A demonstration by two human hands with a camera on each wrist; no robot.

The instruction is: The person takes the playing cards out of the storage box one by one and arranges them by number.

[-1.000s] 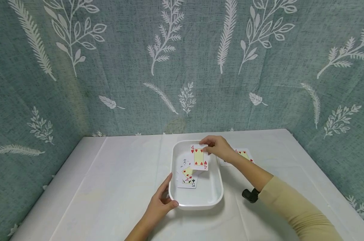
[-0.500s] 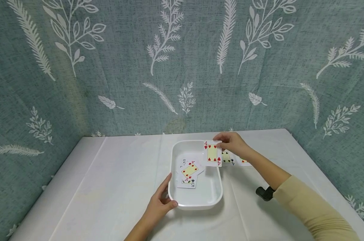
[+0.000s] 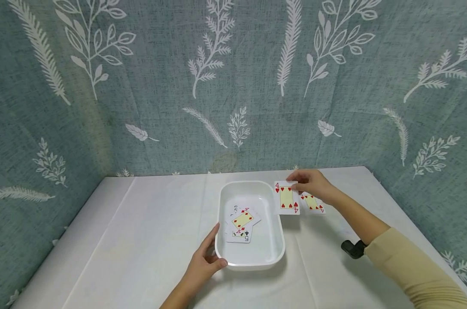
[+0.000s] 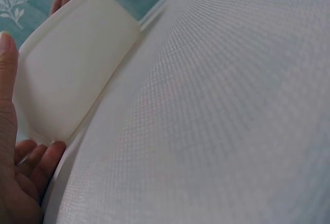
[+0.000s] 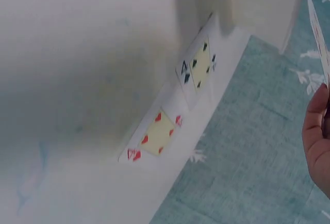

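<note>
White table, card in right grip

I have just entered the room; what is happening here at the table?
The person's left hand grips a white tub with several cards lying inside. The right hand holds up a four of hearts near the tub's right rim. At least two other cards lie face up on the table, right of the tub.

Your head cam looks forward-down; left wrist's, close, skims the table; right's faces two cards; all share the tray.
</note>
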